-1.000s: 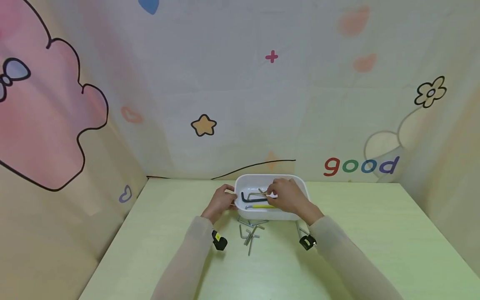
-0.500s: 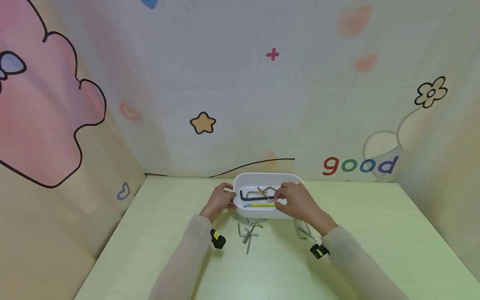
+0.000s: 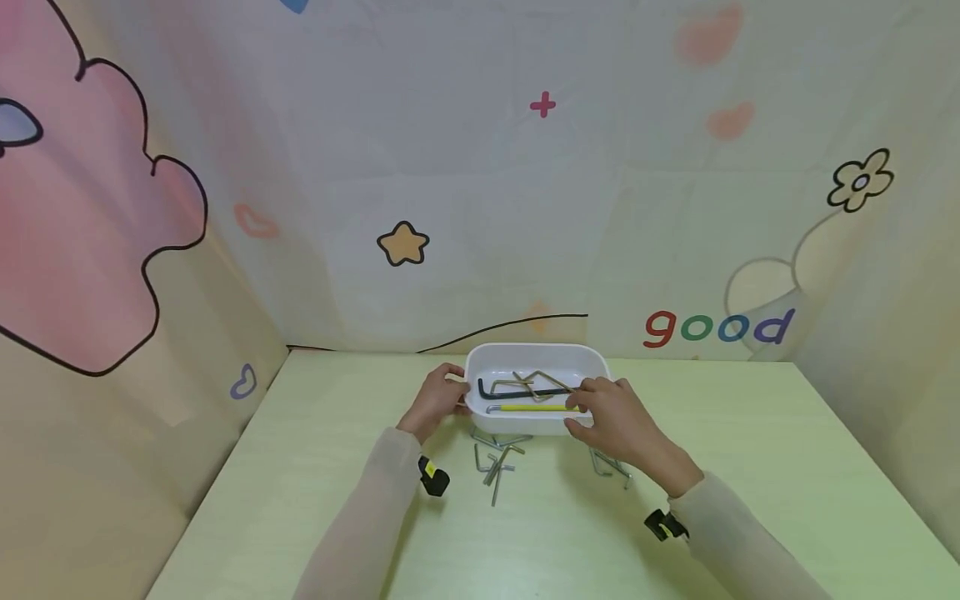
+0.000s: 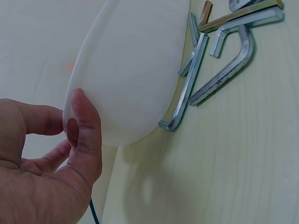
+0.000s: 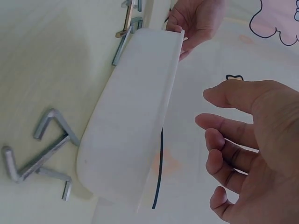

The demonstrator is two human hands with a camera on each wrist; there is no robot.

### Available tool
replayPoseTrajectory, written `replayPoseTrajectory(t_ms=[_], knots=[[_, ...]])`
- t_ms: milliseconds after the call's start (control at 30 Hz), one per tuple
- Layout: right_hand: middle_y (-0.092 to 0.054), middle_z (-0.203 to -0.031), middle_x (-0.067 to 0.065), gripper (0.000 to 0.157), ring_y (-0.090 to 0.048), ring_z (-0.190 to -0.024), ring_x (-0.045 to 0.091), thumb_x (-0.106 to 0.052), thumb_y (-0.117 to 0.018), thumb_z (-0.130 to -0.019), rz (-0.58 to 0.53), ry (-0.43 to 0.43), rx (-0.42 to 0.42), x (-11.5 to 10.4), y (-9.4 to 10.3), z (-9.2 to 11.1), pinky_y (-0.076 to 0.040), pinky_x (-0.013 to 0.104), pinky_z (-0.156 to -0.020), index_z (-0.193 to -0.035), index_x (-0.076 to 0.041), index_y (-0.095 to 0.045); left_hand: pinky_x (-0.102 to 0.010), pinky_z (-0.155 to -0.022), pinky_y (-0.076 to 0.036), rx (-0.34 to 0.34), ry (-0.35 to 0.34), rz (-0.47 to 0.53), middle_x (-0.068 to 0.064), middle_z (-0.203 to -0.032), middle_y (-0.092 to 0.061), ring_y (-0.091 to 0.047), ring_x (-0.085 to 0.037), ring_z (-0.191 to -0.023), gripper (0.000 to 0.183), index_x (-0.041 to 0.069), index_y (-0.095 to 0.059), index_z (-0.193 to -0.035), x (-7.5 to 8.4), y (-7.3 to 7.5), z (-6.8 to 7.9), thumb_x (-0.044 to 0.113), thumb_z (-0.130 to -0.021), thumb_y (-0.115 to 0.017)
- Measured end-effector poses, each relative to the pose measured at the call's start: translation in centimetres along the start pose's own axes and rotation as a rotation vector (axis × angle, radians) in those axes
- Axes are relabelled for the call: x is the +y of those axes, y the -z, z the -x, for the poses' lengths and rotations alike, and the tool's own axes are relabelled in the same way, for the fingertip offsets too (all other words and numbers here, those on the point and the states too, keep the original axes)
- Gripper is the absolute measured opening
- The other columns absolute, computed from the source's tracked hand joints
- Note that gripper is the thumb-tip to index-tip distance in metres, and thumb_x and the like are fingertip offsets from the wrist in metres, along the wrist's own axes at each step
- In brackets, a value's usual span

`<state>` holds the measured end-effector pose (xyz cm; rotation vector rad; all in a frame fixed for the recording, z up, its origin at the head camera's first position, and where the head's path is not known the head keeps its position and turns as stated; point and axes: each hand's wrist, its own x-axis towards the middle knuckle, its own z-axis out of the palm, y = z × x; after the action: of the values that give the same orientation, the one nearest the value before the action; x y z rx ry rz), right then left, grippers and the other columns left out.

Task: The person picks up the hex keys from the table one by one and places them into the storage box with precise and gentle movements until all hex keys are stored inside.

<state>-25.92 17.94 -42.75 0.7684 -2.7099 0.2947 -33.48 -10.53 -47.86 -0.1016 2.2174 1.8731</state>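
Observation:
A white plastic tub (image 3: 517,425) stands at the table's back edge. My left hand (image 3: 433,404) pinches its left rim; in the left wrist view the thumb (image 4: 85,121) lies on the outer wall. Inside the tub are a long black hex key (image 3: 517,394), one with a yellow sleeve (image 3: 536,408) and several brass-coloured hex keys (image 3: 512,382). Over the tub's front right corner hovers my right hand (image 3: 622,423), fingers loosely bent and apart from the thumb. Nothing is between them in the right wrist view.
Silver and bronze-toned hex keys (image 3: 497,468) lie in a loose pile before the tub. Another small group (image 3: 609,463) rests on the table (image 3: 525,550) below my right hand. A printed cloth (image 3: 487,192) hangs behind the table.
My right hand has let go of a brass-coloured hex key in the tub and drawn back to the right and towards me. My left hand stays on the rim.

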Motion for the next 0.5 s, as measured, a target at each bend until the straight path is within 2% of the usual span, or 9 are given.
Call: replayPoseTrajectory(t_ms=[333,500], knots=[[-0.065,-0.08,-0.003,0.02,-0.057,-0.079,0.013,-0.026,-0.081,-0.077,0.024,0.001,-0.015,0.4,0.0,2.3,-0.04,0.033,-0.071,-0.09,-0.013,-0.075,-0.025,-0.065,-0.059,0.0,-0.002,0.013,-0.026,-0.11,-0.064,-0.065,-0.019,-0.078,0.033,0.0,-0.049,-0.129,0.3,0.0,0.0,0.008,-0.097,-0.054],[-0.065,-0.082,-0.003,0.019,-0.055,-0.077,0.011,-0.028,-0.081,-0.078,-0.003,-0.038,-0.096,0.5,-0.4,3.3,-0.038,0.032,-0.072,-0.09,-0.014,-0.076,-0.024,-0.064,-0.058,-0.001,0.002,0.005,-0.027,-0.109,-0.065,-0.065,-0.019,-0.078,0.033,0.0,-0.049,-0.128,0.2,-0.1,0.1,0.008,-0.097,-0.053]])
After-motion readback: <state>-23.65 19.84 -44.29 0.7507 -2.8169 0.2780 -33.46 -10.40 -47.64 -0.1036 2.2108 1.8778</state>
